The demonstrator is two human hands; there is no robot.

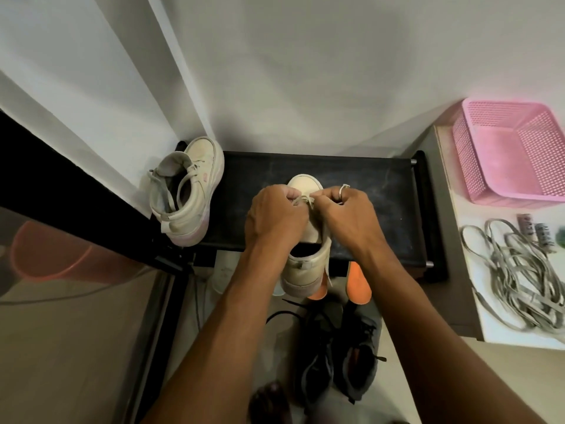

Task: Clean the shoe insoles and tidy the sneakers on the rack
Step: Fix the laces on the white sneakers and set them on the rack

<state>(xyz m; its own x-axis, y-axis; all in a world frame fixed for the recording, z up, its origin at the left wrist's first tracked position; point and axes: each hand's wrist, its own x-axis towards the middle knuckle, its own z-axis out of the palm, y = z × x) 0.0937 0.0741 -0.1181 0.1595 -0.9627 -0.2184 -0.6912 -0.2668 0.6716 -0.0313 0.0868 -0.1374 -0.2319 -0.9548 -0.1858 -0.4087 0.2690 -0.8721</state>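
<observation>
Cream sneaker (307, 264) stands on the rack (382, 194), heel towards the person, braced for tying. Its lace (299, 201) is pinched by the left hand (276, 217) and right hand (347, 220), likely to draw a knot tight.

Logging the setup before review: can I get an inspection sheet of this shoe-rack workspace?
Surface: black rack top, faint pale smudges.
Job's things: cream sneaker mid-shelf; second sneaker at left end by the wall; orange insoles, apparently, below the shelf.
Clutter: grey laces and pink basket on side cabinet; dark sneakers on floor.
Grippers: left hand and right hand each pinch the middle sneaker's shoelace.
Cables: thin cord by the rack's left leg, apparently.
Surroundings: white wall behind.
</observation>
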